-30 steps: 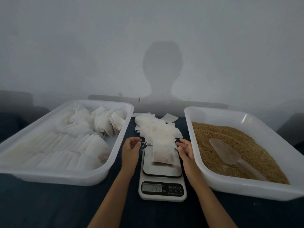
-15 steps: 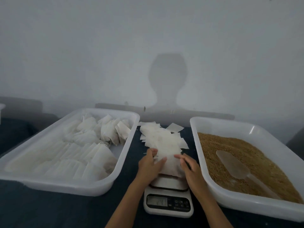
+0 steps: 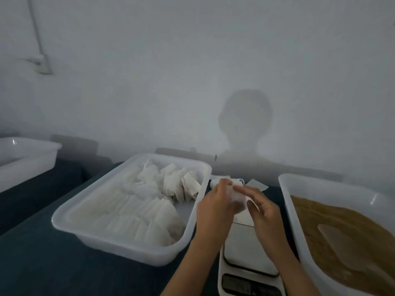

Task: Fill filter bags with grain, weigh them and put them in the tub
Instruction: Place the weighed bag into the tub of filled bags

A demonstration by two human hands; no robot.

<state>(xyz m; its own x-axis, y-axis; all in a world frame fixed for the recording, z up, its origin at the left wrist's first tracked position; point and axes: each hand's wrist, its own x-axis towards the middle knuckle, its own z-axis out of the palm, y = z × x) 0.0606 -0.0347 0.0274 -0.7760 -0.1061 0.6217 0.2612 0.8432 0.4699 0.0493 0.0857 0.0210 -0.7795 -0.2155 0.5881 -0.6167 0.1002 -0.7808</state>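
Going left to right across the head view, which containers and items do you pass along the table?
Far-left tub → tub of filled filter bags → left hand → filter bag it grips → right hand → grain tub with scoop.

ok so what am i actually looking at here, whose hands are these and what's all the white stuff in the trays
There is no machine here. A person wears a camera on the head, so the single picture looks forward and down at their own arms. The left hand and right hand together hold one small white filter bag above a kitchen scale, whose display is too blurred to read. On the person's left, a white tub holds many filled bags. On the right, a second tub holds brown grain with a clear scoop lying on it. A few empty bags lie behind the hands on the dark tablecloth.
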